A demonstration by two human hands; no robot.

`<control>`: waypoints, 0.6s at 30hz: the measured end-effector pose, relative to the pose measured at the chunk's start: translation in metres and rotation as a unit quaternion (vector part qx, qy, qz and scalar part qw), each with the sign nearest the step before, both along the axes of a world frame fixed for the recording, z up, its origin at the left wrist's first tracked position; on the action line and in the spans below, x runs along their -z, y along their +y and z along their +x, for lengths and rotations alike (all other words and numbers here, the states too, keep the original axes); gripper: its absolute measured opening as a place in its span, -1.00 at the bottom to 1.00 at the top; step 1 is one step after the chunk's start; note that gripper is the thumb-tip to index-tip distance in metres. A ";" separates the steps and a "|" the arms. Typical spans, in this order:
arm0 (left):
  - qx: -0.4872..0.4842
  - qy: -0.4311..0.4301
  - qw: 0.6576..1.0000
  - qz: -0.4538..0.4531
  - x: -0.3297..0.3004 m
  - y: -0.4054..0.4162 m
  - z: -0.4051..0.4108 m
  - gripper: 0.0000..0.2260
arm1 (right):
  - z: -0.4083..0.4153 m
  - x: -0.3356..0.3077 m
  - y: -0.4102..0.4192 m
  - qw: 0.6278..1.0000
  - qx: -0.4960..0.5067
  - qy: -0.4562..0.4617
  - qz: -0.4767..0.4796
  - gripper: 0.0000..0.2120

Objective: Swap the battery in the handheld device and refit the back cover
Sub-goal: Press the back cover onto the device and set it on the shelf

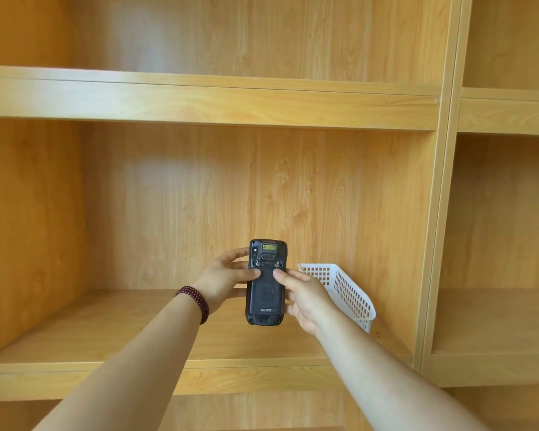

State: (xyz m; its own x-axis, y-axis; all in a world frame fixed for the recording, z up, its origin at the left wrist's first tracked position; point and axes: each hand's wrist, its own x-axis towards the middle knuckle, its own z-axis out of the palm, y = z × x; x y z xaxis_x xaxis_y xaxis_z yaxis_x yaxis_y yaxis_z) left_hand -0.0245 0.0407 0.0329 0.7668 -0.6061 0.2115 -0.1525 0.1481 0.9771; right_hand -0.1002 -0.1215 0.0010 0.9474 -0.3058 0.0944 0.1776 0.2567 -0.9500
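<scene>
Wooden shelving [199,101] with a light wood grain fills the whole view, with one wide compartment in the middle and narrower ones behind an upright panel at the right. Both bare forearms reach forward over the front edge of the lower shelf [106,331] into the wide compartment.

On this shelf, near its back right corner, stands a white plastic basket [349,290] with a grid of small holes. It is tilted, with its far side higher against the back wall, and its left part is hidden behind the right hand. What lies inside it cannot be seen.

Between the two hands the handheld device [266,283] is held upright in the air above the middle of the shelf, not touching it. It is black, and its back side faces the camera. The back cover [265,295] is on the device, with a small logo near its lower end, and two small latches show just above the cover.

The left hand [223,281] grips the left edge of the device; its fingers are curled around behind it and the thumb lies on the back, just under the left latch. A dark red bead bracelet [195,301] is wound around the left wrist. The right hand [302,295] holds the right edge in the same way, with the thumb on the back under the right latch. Both hands are closed on the device.
</scene>
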 end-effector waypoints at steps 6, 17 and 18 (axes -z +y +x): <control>-0.023 -0.008 1.000 -0.002 0.001 -0.002 -0.001 -0.62 | -0.002 -0.003 -0.003 0.999 -0.005 -0.001 -0.040 -0.74; -0.022 -0.006 1.000 0.009 0.002 -0.008 -0.005 -0.56 | -0.002 -0.004 -0.005 0.997 0.002 0.001 -0.072 -0.77; -0.026 -0.009 1.000 0.010 0.002 -0.008 -0.005 -0.55 | -0.003 -0.004 -0.004 0.997 -0.001 -0.002 -0.076 -0.78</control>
State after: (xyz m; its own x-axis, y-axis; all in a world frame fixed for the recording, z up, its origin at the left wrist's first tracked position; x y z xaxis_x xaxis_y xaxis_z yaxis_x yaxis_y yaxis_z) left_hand -0.0294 0.0326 0.0312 0.7931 -0.5702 0.2143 -0.1771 0.1208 0.9768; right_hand -0.1028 -0.1257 0.0054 0.9474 -0.2863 0.1428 0.1803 0.1093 -0.9775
